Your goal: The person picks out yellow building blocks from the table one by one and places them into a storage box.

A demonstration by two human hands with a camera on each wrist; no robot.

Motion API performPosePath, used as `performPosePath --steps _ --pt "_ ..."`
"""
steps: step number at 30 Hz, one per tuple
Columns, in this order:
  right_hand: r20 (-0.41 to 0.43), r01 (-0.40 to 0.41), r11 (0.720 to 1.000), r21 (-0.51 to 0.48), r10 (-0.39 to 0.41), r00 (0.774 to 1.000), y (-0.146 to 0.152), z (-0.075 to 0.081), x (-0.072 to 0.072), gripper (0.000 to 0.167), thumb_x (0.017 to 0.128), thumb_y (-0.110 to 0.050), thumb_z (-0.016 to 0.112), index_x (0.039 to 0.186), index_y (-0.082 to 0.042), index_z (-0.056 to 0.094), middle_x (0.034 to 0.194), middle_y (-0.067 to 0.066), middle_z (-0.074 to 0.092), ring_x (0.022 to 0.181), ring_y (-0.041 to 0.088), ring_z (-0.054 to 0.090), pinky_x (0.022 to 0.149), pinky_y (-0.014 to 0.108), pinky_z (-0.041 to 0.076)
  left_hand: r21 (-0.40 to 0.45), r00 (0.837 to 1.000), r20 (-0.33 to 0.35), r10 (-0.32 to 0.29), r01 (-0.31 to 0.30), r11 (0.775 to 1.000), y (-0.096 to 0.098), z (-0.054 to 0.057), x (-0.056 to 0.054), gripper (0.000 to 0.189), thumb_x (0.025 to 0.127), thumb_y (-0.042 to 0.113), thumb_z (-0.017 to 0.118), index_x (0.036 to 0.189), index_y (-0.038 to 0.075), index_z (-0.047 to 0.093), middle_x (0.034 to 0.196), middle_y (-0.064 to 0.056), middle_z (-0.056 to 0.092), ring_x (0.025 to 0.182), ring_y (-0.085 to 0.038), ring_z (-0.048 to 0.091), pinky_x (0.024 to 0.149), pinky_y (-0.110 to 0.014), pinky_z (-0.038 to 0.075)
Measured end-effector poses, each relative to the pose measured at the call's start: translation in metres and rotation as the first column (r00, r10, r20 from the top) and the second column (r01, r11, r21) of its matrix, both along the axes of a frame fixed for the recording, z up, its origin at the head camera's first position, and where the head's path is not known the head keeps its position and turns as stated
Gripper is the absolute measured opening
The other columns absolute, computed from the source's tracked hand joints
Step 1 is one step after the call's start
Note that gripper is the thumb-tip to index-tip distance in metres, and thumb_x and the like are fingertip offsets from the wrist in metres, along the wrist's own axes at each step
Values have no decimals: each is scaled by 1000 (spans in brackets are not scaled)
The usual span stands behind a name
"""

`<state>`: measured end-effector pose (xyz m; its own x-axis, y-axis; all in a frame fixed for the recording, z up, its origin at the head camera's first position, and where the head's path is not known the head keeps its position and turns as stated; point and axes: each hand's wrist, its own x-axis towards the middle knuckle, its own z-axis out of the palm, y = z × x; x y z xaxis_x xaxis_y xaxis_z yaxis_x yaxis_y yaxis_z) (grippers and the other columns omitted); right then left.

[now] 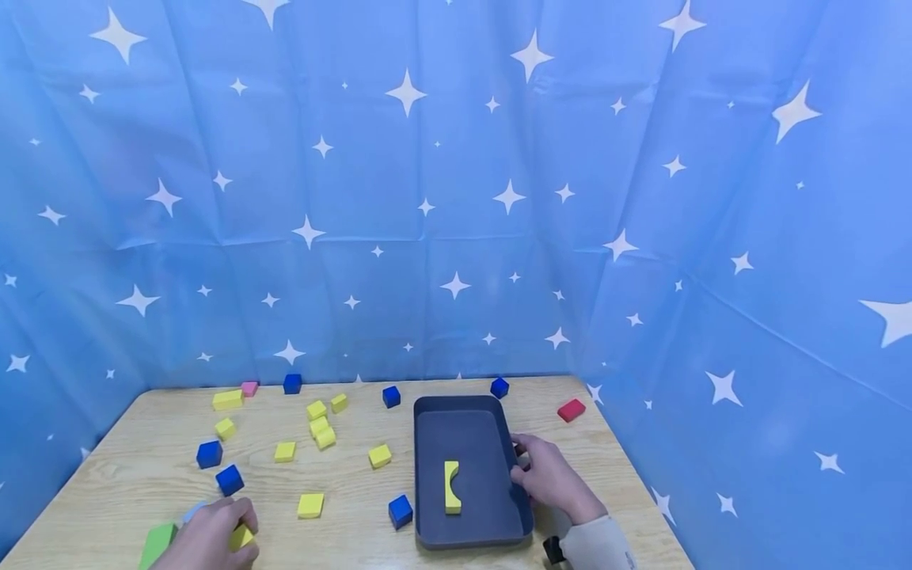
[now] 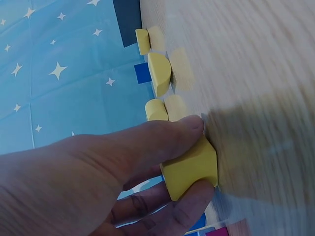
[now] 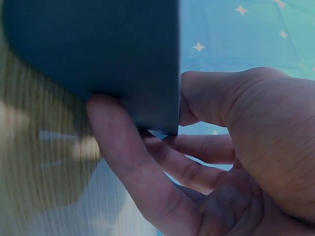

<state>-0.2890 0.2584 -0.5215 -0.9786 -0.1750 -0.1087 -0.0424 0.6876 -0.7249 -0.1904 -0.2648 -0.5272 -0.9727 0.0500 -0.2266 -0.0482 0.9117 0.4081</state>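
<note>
At the near left of the table, my left hand (image 1: 207, 540) pinches a yellow block (image 2: 192, 167) between thumb and fingers. In the left wrist view this block sits against or very close to the wood; I cannot tell whether it is lifted. A green block (image 1: 158, 545) and a light blue block (image 1: 194, 511), partly covered, lie beside that hand. My right hand (image 1: 554, 477) grips the right side of a dark grey tray (image 1: 473, 534), its thumb at the rim and fingers along the outer wall (image 3: 133, 64). Inside the tray lies a yellow arch block (image 1: 451, 488).
Several yellow blocks (image 1: 310, 506) and blue cubes (image 1: 229, 480) are scattered left of the tray. One blue cube (image 1: 400, 512) lies close to its left wall, another (image 1: 499, 387) behind it. A red block (image 1: 571, 410) is at the far right. A starry blue curtain (image 1: 456, 198) surrounds the table.
</note>
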Motion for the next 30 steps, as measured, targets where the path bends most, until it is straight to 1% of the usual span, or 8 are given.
performPosePath --steps 4,7,8,12,14,18,25,30 --pt "-2 -5 1000 -4 5 1000 -1 2 0 64 104 3 74 166 5 57 132 21 76 86 20 74 57 37 66 14 1000 -8 14 -14 1000 2 2 -2 23 91 13 97 101 11 76 91 -3 63 82 -22 53 70 -29 41" --pt "-3 -2 1000 -9 2 1000 -1 3 0 64 104 3 73 166 4 57 133 21 76 85 20 74 56 37 66 21 999 -37 22 -22 1000 5 4 -4 24 91 13 97 104 11 77 95 -3 66 81 -21 53 68 -29 40" --pt "-4 -1 1000 -10 1 1000 -1 3 0 64 104 3 73 166 4 57 133 21 76 85 21 74 56 37 66 23 999 -47 25 -24 999 6 6 -4 24 91 13 97 105 11 78 96 -3 68 81 -20 54 67 -29 41" --pt "-4 3 1000 -9 -3 1000 -1 3 0 63 105 3 74 166 4 58 133 22 76 86 21 74 56 37 66 10 996 -89 9 -8 1000 11 11 -8 26 91 13 99 109 10 80 98 -4 70 84 -19 58 73 -35 55" --pt "-4 2 1000 -8 -3 1000 -1 3 1 63 105 2 74 166 3 58 133 21 76 86 21 74 56 37 66 10 994 -110 1 1 1000 15 13 -9 28 90 13 100 110 9 80 97 -3 70 85 -18 59 76 -38 58" --pt "-2 2 1000 -13 -2 1000 0 1 2 62 106 1 73 166 3 58 132 22 76 85 21 74 56 37 66 10 988 -156 -16 18 1000 22 18 -12 30 90 12 101 111 10 80 97 -1 69 86 -17 59 76 -38 58" --pt "-12 23 1000 -7 -23 1000 0 1 1 60 111 -5 71 168 1 55 132 22 76 84 21 72 54 38 66 13 972 -230 -43 47 999 36 26 -16 31 90 10 100 114 11 81 100 -1 72 84 -14 60 74 -34 60" --pt "-6 28 1000 -13 -28 1000 -2 2 2 62 111 -4 71 170 -1 53 129 21 75 78 21 71 53 39 65 32 961 -272 -51 62 998 47 31 -19 32 90 10 99 116 11 81 101 -2 72 82 -14 58 70 -31 58"
